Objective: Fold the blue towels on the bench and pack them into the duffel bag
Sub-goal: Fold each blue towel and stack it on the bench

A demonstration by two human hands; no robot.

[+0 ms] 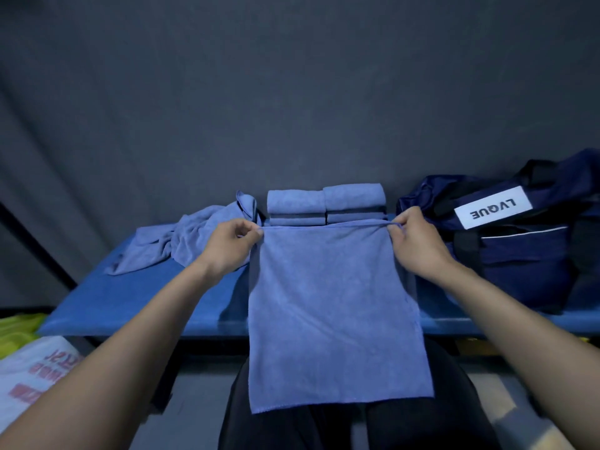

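Observation:
A blue towel hangs stretched in front of me, its lower edge reaching past the bench's front edge over my lap. My left hand pinches its top left corner and my right hand pinches its top right corner. Behind it on the blue bench stand two stacks of folded blue towels, side by side against the wall. A crumpled heap of unfolded blue towels lies to the left. The navy duffel bag, with a white label, sits at the bench's right end.
A dark grey fabric wall rises right behind the bench. Below the bench on the left lie a white printed bag and something yellow-green. My dark-trousered legs are under the hanging towel.

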